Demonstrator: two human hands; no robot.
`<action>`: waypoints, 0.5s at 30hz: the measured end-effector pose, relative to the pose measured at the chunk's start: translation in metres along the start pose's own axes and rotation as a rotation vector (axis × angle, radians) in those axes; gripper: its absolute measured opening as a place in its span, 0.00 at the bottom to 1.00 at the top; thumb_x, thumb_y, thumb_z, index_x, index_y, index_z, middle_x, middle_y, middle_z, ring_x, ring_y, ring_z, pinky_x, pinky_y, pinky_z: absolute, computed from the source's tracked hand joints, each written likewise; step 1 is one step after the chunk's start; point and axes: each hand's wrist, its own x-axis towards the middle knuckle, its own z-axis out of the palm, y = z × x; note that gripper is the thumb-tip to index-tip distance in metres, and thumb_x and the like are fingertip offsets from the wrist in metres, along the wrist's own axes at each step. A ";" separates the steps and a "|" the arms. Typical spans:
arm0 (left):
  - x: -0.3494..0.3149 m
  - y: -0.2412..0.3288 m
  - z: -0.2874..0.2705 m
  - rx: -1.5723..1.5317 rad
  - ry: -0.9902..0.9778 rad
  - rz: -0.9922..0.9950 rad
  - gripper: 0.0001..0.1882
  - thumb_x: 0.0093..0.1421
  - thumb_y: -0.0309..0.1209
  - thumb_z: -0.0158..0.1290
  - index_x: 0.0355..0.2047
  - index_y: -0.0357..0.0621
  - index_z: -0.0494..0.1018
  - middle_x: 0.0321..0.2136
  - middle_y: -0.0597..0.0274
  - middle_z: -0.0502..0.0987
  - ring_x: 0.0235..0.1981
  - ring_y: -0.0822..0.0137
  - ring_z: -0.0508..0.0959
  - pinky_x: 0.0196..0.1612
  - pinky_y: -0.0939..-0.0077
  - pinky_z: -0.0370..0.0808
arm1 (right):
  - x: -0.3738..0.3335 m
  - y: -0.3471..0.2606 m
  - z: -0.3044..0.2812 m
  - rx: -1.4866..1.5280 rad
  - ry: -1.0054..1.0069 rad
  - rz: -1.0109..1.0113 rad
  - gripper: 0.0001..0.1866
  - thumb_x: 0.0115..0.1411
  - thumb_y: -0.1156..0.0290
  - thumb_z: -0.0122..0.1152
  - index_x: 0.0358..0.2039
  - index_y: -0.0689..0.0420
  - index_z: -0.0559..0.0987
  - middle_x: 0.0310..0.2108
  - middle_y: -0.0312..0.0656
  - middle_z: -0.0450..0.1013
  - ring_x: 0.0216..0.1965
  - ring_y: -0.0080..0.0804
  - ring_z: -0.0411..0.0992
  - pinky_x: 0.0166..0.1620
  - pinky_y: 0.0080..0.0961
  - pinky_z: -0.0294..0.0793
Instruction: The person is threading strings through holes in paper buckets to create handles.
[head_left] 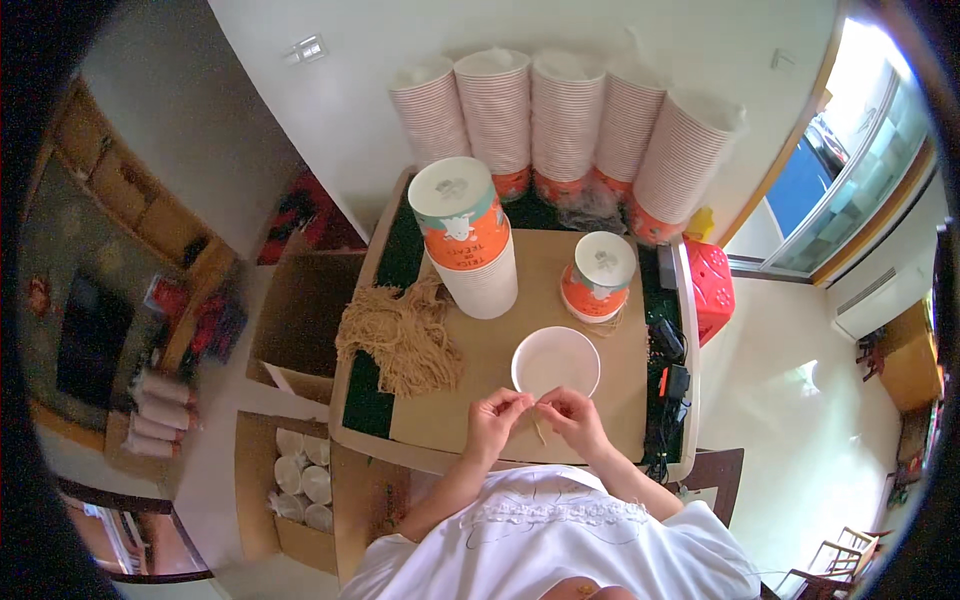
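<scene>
My left hand (490, 418) and my right hand (578, 418) are close together over the near edge of the table, each with its fingertips pinched. A short piece of tan twine (541, 432) hangs between them from the pinch. Just beyond my fingers stands a white paper cup (555, 355), its open mouth facing up. Farther right, a short stack of orange and teal paper cups (597, 290) rests upside down on some twine. To the left is a taller upside-down stack (480, 270), beside a loose bundle of tan twine (400, 335).
Several tall plastic-wrapped cup stacks (570, 120) line the table's far side. Black cables and adapters (672, 385) lie along the right edge. A red stool (709, 285) stands right of the table. On the left floor, a cardboard box (250, 480) holds wrapped white items.
</scene>
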 end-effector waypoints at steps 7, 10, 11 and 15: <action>-0.001 0.016 0.006 -0.109 0.007 -0.083 0.07 0.55 0.30 0.50 0.29 0.41 0.75 0.18 0.73 0.71 0.13 0.85 0.60 0.14 0.91 0.54 | 0.007 -0.005 0.002 -0.015 0.109 -0.050 0.07 0.54 0.70 0.55 0.27 0.61 0.74 0.19 0.28 0.66 0.20 0.12 0.60 0.22 0.11 0.59; 0.003 0.003 -0.003 -0.200 0.067 -0.027 0.06 0.55 0.29 0.49 0.29 0.42 0.75 0.18 0.73 0.70 0.13 0.85 0.61 0.14 0.91 0.55 | 0.003 -0.023 0.000 0.082 0.061 0.080 0.07 0.54 0.70 0.55 0.28 0.61 0.74 0.19 0.28 0.67 0.22 0.12 0.61 0.24 0.11 0.60; 0.004 -0.001 -0.006 -0.237 0.062 0.061 0.04 0.54 0.26 0.51 0.29 0.44 0.74 0.18 0.72 0.69 0.13 0.85 0.61 0.14 0.92 0.54 | 0.002 -0.022 -0.001 0.082 0.060 0.080 0.07 0.54 0.70 0.55 0.28 0.61 0.74 0.19 0.28 0.67 0.22 0.12 0.61 0.24 0.11 0.60; 0.001 0.002 -0.008 -0.194 0.004 0.061 0.08 0.50 0.22 0.53 0.32 0.43 0.74 0.20 0.70 0.70 0.17 0.85 0.64 0.17 0.91 0.59 | 0.001 -0.017 -0.003 0.101 0.033 0.100 0.07 0.54 0.70 0.55 0.28 0.61 0.74 0.22 0.29 0.68 0.25 0.13 0.63 0.28 0.11 0.62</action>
